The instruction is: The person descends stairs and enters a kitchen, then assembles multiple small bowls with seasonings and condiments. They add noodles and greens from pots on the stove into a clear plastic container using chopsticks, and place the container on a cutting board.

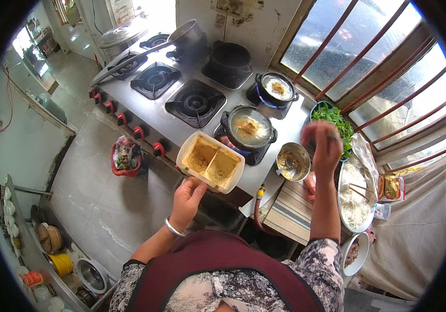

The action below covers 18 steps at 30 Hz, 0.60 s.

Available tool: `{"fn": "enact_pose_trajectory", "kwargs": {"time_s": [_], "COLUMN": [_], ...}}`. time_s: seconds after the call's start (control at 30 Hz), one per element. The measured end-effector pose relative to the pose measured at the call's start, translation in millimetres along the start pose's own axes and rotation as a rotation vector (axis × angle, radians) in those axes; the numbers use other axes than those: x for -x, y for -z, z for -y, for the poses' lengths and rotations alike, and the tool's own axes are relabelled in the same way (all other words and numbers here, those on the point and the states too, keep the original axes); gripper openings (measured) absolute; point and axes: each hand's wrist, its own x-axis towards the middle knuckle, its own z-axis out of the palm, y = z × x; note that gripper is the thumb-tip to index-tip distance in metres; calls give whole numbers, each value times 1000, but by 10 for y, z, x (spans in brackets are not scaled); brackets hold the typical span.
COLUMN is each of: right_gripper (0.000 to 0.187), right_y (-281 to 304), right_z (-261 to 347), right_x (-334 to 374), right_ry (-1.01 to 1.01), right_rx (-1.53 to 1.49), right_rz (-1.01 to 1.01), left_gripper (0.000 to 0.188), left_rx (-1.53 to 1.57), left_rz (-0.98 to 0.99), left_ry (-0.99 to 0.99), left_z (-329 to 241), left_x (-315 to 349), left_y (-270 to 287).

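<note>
My left hand (187, 198) grips the near edge of a pale plastic seasoning box (184, 156), thumb over the rim. Each of its two compartments holds yellowish-brown powder. The box is held over the stove's front edge. Just beyond it, a black clay pot (226, 124) of pale liquid sits over a flame, a mound of brown powder on top. A second black pot (259, 83) behind it also has powder and a flame under it. My right hand (327, 145) is raised beside a bowl of green leaves (343, 126); its fingers are smeared by motion, hiding anything in them.
A metal bowl of minced seasoning (301, 147) sits at the stove's right end. White noodles (352, 203) with chopsticks fill a basin beyond my right forearm, near a bowl of meat (361, 260). A long-handled saucepan (187, 35) rests at the back; a red waste basket (126, 169) stands below.
</note>
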Motion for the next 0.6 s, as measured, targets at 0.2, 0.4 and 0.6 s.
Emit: {"fn": "enact_pose_trajectory", "kwargs": {"time_s": [0.2,0.4,0.6], "right_gripper": [15,10,20], "right_y": [-526,-630,-564], "right_z": [349,420,373], "right_x": [667,1003,1094], "right_ry": [131,-511,-644], "right_rx": [129,-163,-377], "right_rz": [490,254,96], "left_gripper": [23,25,24], "left_rx": [-201,-379,-309], "left_rz": [0,-10,26], "left_ry": [-229,-377,-303], "left_z": [-102,-128,-75], "left_x": [-26,-21,-6], "left_y": [-40,-21,8]}}
